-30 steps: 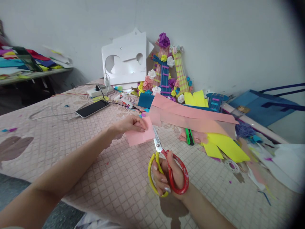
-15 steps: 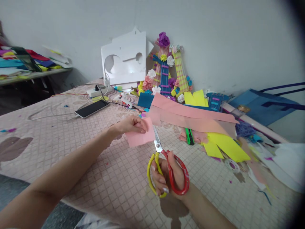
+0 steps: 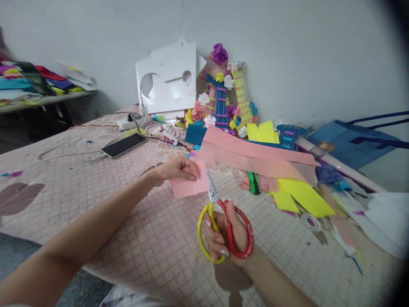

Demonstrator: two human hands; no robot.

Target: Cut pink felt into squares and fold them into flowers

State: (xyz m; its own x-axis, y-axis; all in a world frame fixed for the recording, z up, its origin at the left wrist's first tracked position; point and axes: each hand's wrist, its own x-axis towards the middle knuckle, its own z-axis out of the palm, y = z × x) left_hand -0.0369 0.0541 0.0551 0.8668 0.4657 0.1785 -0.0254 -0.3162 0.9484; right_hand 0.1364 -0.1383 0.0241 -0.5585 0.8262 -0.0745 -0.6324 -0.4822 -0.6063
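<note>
My left hand (image 3: 179, 169) pinches a piece of pink paper (image 3: 191, 187) between thumb and fingers, above the table. A pair of scissors (image 3: 213, 196) with one yellow and one red handle loop is in my right hand (image 3: 226, 232), fingers through the loops. The blades point away from me, up against the paper's right edge; whether they are cutting into it I cannot tell. Beyond the hands lie long strips of pink paper (image 3: 255, 149). A green utility knife (image 3: 254, 183) rests just to the right of the scissors.
A phone (image 3: 124, 146) on a cable lies left, near a power strip (image 3: 134, 122). A glue gun (image 3: 168, 134), paper-flower decorations (image 3: 220, 102) and white board (image 3: 169, 94) stand at the back. Yellow paper (image 3: 306, 198) and a tape roll (image 3: 310, 222) are to the right.
The pink paper and the scissors have shifted very slightly to the right. Both hands keep their holds, and the scissors' handles look almost the same.
</note>
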